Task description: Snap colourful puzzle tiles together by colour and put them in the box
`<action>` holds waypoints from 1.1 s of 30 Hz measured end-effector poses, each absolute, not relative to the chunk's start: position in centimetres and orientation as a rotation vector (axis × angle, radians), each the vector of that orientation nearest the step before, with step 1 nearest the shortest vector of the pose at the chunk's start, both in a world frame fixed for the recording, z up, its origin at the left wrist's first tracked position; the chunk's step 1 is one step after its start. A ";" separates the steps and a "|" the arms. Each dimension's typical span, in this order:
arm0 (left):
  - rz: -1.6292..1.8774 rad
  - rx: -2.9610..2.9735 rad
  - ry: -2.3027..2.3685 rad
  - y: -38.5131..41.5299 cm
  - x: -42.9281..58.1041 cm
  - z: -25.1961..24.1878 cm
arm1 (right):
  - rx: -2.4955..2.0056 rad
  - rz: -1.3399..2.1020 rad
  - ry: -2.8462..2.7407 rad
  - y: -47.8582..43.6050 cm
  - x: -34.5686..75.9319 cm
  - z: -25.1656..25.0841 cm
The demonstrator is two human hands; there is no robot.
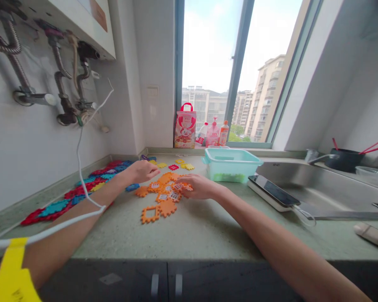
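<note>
Orange toothed interlocking tiles (167,207) lie in a loose pile on the counter, some with window-like grids. My right hand (197,186) is at the pile's right side, its fingers closed on an orange tile (186,186). Over the far left side of the pile, my left hand (141,171) is curled with its fingers together. Whatever may be in its fingertips is hidden. Yellow tiles (187,166) and a red tile (173,167) lie just behind the pile. A blue tile (132,187) rests below my left wrist.
Red, blue and yellow tiles (55,207) are spread along the left wall, partly behind my left forearm. A mint-green basin (234,161) with green pieces stands right of the pile. A phone (274,192) lies by the sink (327,193). A white cable (78,157) hangs at left.
</note>
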State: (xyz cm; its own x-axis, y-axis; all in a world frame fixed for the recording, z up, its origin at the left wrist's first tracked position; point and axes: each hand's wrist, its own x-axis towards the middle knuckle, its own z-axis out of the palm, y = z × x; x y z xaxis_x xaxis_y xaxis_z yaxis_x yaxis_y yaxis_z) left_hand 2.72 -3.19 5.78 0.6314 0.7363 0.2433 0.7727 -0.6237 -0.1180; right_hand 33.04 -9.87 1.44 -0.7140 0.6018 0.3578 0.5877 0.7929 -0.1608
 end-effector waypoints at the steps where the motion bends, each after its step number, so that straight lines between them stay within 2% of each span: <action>1: -0.262 -2.663 -1.277 -3.3 2.1 5.8 | -0.902 0.077 -2.599 -9.7 33.0 1.3; 3: -0.209 -2.760 -1.394 -4.0 0.8 6.0 | -0.917 0.117 -2.614 -9.5 33.2 1.3; 8: 0.241 -2.962 -1.717 -5.2 -0.8 6.2 | -0.949 0.094 -2.590 -9.4 34.2 2.3; 10: 0.266 -3.011 -1.730 -5.0 -0.7 5.9 | -0.952 0.091 -2.580 -9.5 34.4 2.5; 16: 0.156 -3.135 -1.613 -5.3 1.2 4.5 | -1.011 0.103 -2.572 -9.2 34.7 2.2; 24: -0.091 -3.101 -1.324 -7.3 3.8 4.1 | -1.294 -0.091 -2.371 -8.6 35.8 2.5; 29: -0.349 -2.902 -1.342 -7.0 3.5 4.3 | -1.464 -0.155 -2.190 -8.6 36.2 2.7; 33: -0.427 -2.749 -1.416 -6.8 3.5 4.0 | -1.488 -0.133 -2.178 -8.8 36.1 3.0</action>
